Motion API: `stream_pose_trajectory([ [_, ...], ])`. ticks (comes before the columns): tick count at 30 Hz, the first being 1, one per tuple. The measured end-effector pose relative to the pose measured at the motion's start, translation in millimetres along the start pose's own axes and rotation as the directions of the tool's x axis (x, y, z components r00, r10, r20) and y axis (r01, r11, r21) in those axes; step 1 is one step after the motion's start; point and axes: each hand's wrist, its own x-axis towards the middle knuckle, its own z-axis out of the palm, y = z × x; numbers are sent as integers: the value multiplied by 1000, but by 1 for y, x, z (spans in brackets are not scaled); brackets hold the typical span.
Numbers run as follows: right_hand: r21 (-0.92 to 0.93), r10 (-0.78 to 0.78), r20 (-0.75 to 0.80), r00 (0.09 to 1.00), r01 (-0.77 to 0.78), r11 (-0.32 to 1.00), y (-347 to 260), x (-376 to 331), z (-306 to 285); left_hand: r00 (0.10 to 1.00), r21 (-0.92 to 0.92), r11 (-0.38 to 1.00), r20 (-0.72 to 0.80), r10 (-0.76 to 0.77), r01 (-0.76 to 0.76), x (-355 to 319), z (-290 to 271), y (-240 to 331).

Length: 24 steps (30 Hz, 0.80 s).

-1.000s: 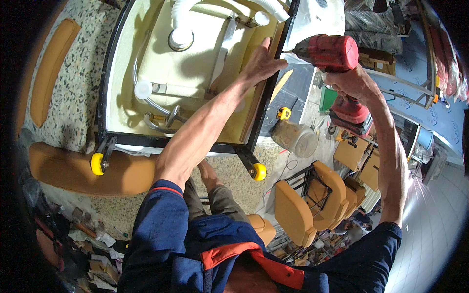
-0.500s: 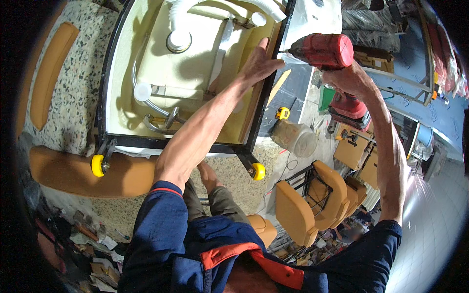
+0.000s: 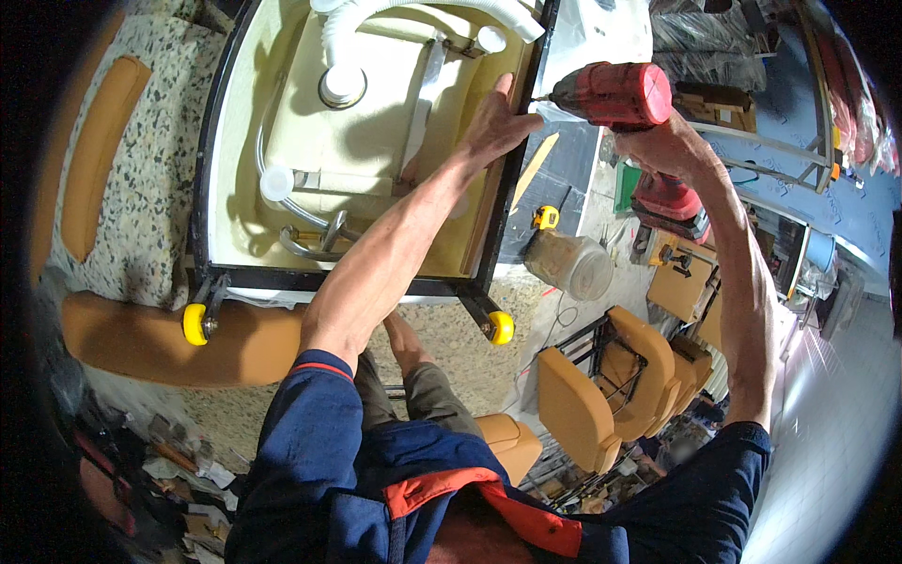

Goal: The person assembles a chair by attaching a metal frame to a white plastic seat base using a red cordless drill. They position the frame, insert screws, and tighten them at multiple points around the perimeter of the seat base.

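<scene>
A black metal frame (image 3: 357, 279) with yellow caster wheels (image 3: 501, 327) surrounds a cream basin-like underside (image 3: 385, 132), fitted with a white corrugated hose (image 3: 423, 9) and a metal braided hose. My left hand (image 3: 490, 127) lies on the frame's right side, fingers stretched along the inner wooden strip and thumb spread across the black rail. Closed round the handle of a red cordless drill (image 3: 611, 94), my right hand (image 3: 662, 146) holds it level just right of the frame. The drill's thin bit points left, its tip at the rail's outer face.
Terrazzo slabs (image 3: 160, 122) and tan cushions (image 3: 188, 338) lie at left. Right of the frame are a yellow tape measure (image 3: 545, 218), a clear plastic jar (image 3: 570, 266), tan chairs (image 3: 573, 399) and a metal rack (image 3: 775, 155). Scraps litter the lower left.
The view has shifted slightly. The drill's bit appears a little closer to the rail. My left hand keeps its place on the frame.
</scene>
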Motion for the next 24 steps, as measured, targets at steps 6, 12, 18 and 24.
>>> stream_pose_trajectory([
  [6, -123, -276, -179, 944, 257, 959, 12, -10, 5, 1000, 46, 999, -10, 17, -16, 5, 6, 3],
  [12, -52, -107, -64, 992, 103, 993, 5, 3, -8, 999, 169, 986, -34, -10, 16, 0, -1, 5],
  [18, 359, -235, -100, 967, 256, 898, 51, -27, -3, 940, 316, 896, 29, -339, 313, -18, 1, 17],
  [24, 752, 13, -362, 932, 283, 596, 78, -113, 87, 919, 350, 867, 40, -393, 355, -68, -12, 30],
])
